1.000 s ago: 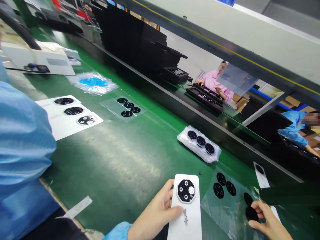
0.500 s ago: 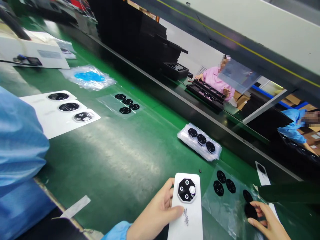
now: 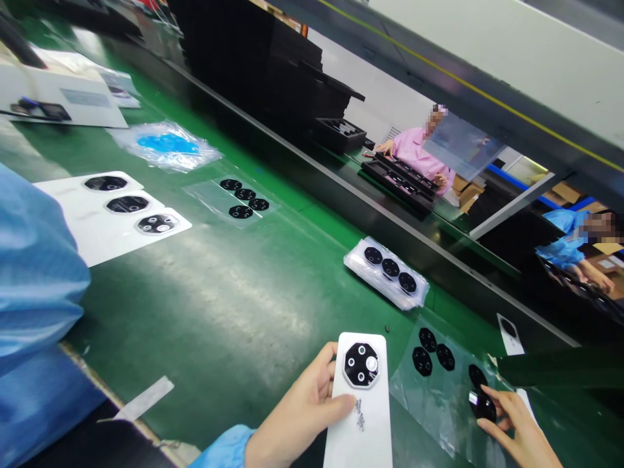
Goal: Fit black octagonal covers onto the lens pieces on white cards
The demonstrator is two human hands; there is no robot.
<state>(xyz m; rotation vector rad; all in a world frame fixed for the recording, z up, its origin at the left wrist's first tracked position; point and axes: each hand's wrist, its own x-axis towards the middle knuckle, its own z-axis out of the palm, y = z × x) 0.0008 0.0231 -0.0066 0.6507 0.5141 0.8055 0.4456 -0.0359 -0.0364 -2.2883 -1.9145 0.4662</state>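
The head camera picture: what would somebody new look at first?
Probably the white panel with its black eight-sided patch, held by the left hand at the bottom middle. Then the right hand, pinching a shiny black piece at the lower right. Bright blue stuff in clear plastic stands out too, upper left.

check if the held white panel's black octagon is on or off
On: the black octagon shows near the top of the white panel.

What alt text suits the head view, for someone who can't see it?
A person's left hand holds a white panel with a black octagonal inset. The right hand pinches a shiny black piece near black discs on a clear sheet, over a green table.
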